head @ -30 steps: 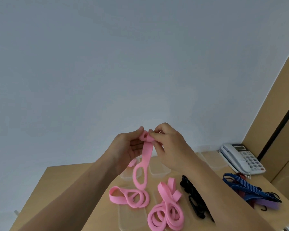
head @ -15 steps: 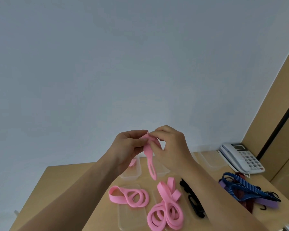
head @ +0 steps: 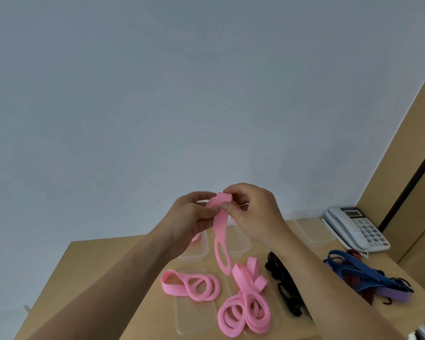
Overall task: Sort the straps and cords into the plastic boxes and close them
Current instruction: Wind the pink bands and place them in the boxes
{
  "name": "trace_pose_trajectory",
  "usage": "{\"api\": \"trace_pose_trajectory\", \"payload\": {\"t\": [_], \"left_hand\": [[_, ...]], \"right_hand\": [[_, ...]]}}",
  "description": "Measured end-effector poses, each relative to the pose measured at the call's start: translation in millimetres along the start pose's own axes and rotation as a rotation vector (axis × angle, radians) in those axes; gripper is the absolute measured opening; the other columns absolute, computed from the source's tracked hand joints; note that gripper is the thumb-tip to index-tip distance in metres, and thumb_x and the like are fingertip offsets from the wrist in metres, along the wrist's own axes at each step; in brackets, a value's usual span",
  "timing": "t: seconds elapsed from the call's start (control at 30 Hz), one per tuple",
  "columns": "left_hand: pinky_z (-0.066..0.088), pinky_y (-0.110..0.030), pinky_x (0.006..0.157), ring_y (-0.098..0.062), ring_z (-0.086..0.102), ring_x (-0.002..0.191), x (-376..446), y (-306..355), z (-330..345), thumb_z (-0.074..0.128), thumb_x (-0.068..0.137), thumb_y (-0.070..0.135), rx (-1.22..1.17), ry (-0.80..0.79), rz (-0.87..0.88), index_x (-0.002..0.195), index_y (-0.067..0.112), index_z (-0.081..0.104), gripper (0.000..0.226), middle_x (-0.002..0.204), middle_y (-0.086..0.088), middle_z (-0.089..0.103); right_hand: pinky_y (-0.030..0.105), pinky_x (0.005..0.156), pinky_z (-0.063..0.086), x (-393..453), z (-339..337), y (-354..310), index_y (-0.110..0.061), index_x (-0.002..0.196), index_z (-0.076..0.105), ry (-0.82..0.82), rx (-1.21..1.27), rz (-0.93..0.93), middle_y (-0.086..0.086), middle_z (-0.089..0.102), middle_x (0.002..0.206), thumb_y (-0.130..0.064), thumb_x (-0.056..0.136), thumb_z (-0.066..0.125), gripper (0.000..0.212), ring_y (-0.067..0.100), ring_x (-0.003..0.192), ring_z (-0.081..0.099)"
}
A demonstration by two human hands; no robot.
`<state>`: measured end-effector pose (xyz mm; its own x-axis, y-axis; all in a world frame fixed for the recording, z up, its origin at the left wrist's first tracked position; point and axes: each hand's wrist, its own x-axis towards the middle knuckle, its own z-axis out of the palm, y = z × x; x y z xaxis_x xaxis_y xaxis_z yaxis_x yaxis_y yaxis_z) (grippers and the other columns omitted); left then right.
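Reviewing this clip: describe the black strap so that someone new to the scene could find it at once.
Start at the wooden table and find the white telephone at its far right corner. The black strap lies bunched nearer the person, between the pink strap coils and the blue cords, partly behind the right forearm. It is the only black bundle.

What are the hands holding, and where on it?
Both the left hand and the right hand pinch the top end of a pink strap; its loop hangs down free.

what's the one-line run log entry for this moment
stage: folding pink strap in air | left hand: pinches top | right hand: pinches top | table: two pink strap bundles, open boxes
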<state>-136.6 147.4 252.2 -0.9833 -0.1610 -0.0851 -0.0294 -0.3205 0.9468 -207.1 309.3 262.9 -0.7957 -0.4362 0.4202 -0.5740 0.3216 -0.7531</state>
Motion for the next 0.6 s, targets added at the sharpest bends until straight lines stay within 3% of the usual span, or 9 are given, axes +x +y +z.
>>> {"api": "trace_pose_trajectory", "payload": {"t": [0.2, 0.3, 0.5, 0.6], "left_hand": [[0.06, -0.038, 0.083, -0.031, 0.075, 0.099, -1.3, -0.3, -7.5, 0.07, 0.088, 0.01, 0.152, -0.018, -0.055, 0.115, 0.005, 0.069, 0.027, 0.106, -0.015, 0.077], [0.061, -0.038, 0.082, -0.032, 0.074, 0.095, -1.6, 2.6, -11.5, 0.073, 0.087, 0.018, 0.104, -0.047, -0.045, 0.112, 0.006, 0.073, 0.028, 0.108, -0.017, 0.076], [0.059, -0.03, 0.078, -0.026, 0.074, 0.093, 0.6, 7.5, -14.6, 0.063, 0.094, 0.01, -0.01, -0.119, -0.053, 0.11, 0.002, 0.075, 0.021, 0.111, -0.017, 0.075], [0.059, -0.03, 0.078, -0.025, 0.074, 0.093, 2.7, 9.5, -16.1, 0.065, 0.088, 0.009, -0.07, -0.157, -0.101, 0.105, 0.004, 0.078, 0.022, 0.108, -0.016, 0.076]], "right_hand": [[0.017, 0.079, 0.054, -3.1, 6.4, 2.3, -0.02, 0.105, 0.077, 0.064, 0.086, 0.031, -0.015, 0.073, 0.093, -0.006, 0.083, 0.079, 0.026, 0.0, 0.086, 0.068], [0.024, 0.082, 0.057, -3.5, 9.7, 1.7, -0.021, 0.103, 0.078, 0.076, 0.097, 0.025, -0.013, 0.073, 0.096, -0.003, 0.081, 0.08, 0.029, 0.001, 0.087, 0.068], [0.034, 0.081, 0.059, -2.0, 16.3, 0.1, -0.017, 0.097, 0.078, 0.089, 0.08, -0.079, -0.009, 0.072, 0.094, 0.001, 0.077, 0.082, 0.027, 0.009, 0.085, 0.069], [0.027, 0.078, 0.056, -2.2, 17.9, 1.1, -0.011, 0.097, 0.079, 0.113, 0.011, -0.189, -0.002, 0.07, 0.094, 0.004, 0.075, 0.083, 0.027, 0.011, 0.083, 0.067]]}}
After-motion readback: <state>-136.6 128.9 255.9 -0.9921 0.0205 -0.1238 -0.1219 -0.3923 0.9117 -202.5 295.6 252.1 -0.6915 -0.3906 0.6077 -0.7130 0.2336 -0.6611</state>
